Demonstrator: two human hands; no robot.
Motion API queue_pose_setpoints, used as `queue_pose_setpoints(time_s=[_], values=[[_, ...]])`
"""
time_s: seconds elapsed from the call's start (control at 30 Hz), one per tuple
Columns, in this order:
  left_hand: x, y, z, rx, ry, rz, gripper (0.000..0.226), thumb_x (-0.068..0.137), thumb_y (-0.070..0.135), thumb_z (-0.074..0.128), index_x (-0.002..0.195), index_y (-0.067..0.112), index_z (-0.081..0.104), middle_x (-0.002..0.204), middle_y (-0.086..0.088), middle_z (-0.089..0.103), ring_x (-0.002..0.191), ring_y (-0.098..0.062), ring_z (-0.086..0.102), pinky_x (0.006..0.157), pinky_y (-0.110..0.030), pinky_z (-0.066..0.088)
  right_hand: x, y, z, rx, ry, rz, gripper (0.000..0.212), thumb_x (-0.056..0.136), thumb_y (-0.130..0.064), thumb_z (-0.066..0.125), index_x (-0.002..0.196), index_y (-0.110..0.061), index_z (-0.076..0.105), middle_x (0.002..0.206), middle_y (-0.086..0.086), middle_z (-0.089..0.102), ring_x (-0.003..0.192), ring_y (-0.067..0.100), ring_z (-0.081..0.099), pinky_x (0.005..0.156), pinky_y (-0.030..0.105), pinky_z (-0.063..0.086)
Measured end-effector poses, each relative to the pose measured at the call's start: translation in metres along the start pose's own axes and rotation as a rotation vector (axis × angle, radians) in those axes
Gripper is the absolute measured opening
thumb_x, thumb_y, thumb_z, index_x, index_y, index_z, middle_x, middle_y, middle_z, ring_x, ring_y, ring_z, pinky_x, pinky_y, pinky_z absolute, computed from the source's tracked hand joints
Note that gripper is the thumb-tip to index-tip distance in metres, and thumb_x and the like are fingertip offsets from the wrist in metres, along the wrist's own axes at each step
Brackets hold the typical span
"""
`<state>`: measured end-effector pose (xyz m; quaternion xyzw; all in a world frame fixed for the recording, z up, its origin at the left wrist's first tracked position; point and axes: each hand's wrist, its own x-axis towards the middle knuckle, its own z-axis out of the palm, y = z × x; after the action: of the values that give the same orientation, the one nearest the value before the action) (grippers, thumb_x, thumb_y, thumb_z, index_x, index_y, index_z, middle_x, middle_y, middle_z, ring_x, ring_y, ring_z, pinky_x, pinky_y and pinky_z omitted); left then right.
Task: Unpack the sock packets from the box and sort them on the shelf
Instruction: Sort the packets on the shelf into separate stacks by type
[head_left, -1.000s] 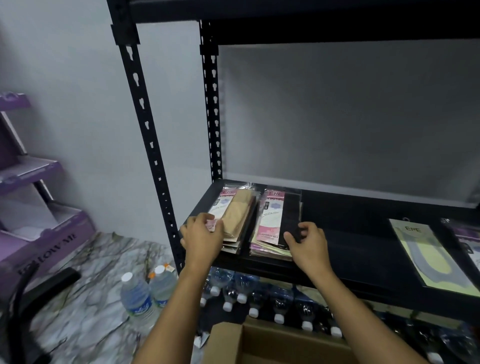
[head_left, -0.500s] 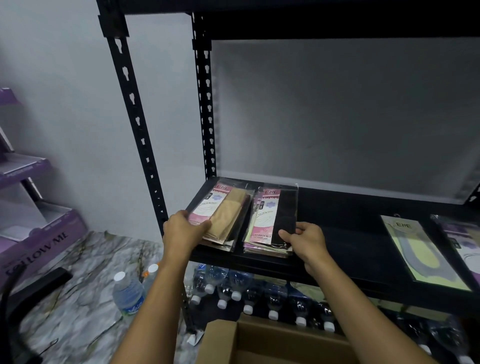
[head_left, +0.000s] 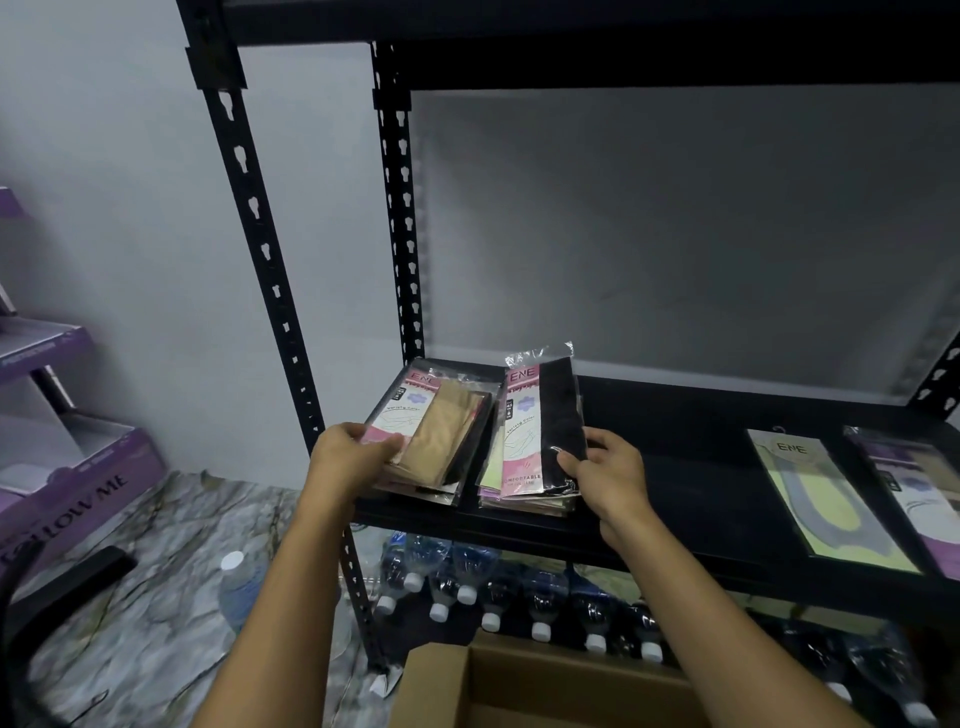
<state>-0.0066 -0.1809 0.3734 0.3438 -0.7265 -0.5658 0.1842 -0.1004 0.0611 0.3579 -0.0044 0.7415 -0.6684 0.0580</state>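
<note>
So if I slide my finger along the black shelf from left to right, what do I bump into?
Left hand → beige sock stack → black sock stack → right hand → yellow packet → purple packet.

Beige sock packet (head_left: 434, 441), black sock packet (head_left: 550, 431), black shelf (head_left: 701, 499), purple boxes (head_left: 67, 483).

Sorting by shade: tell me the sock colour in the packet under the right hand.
Black, in the top packet of that stack; head view.
</note>
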Motion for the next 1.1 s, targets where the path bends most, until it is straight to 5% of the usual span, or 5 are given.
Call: queue_pose_setpoints(time_s=[0.23, 0.4, 0.63, 0.9, 1.1], values=[[-0.016, -0.006, 0.012, -0.191, 0.007, 0.068, 0.047, 0.077, 0.011, 0.079, 0.116, 0.016, 0.054, 0.116, -0.012, 0.067, 0.089, -0.031, 0.072, 0.075, -0.05, 0.06, -0.014, 0.0, -0.022, 0.114, 0.039, -0.044, 0.041, 0.085, 0.005, 0.063, 0.121, -0.013, 0.057, 0.093, -0.006, 0.066, 0.082, 0.008, 0.066, 0.065, 0.018, 0.05], [-0.038, -0.004, 0.036, -0.335, 0.003, 0.154, 0.04, 0.081, 0.009, 0.076, 0.111, 0.02, 0.053, 0.109, -0.005, 0.069, 0.095, -0.026, 0.069, 0.088, -0.05, 0.056, -0.016, 0.005, -0.039, 0.164, 0.066, -0.063, 0.034, 0.083, 0.005, 0.065, 0.106, -0.021, 0.064, 0.107, 0.005, 0.07, 0.094, 0.015, 0.067, 0.077, 0.023, 0.051], [-0.055, -0.01, 0.068, -0.466, -0.104, 0.197, 0.038, 0.084, 0.008, 0.072, 0.112, 0.023, 0.052, 0.102, -0.006, 0.074, 0.09, -0.023, 0.073, 0.076, -0.039, 0.058, -0.025, 0.025, -0.077, 0.24, 0.104, -0.091, 0.034, 0.082, 0.002, 0.066, 0.109, -0.019, 0.063, 0.104, 0.004, 0.072, 0.1, 0.019, 0.068, 0.096, 0.044, 0.051], [-0.061, -0.004, 0.107, -0.469, -0.201, 0.278, 0.038, 0.083, 0.012, 0.073, 0.111, 0.03, 0.054, 0.111, -0.008, 0.073, 0.096, -0.027, 0.072, 0.08, -0.048, 0.058, -0.024, 0.021, -0.11, 0.288, 0.171, -0.158, 0.034, 0.083, 0.003, 0.064, 0.1, -0.027, 0.062, 0.102, 0.001, 0.071, 0.101, 0.018, 0.066, 0.098, 0.042, 0.049], [-0.075, 0.0, 0.13, -0.511, -0.238, 0.297, 0.039, 0.084, 0.007, 0.072, 0.115, 0.023, 0.053, 0.104, -0.003, 0.075, 0.088, -0.019, 0.074, 0.074, -0.036, 0.059, -0.02, 0.022, -0.131, 0.323, 0.226, -0.178, 0.036, 0.084, 0.003, 0.063, 0.113, -0.019, 0.06, 0.101, -0.002, 0.07, 0.096, 0.011, 0.067, 0.088, 0.032, 0.051]])
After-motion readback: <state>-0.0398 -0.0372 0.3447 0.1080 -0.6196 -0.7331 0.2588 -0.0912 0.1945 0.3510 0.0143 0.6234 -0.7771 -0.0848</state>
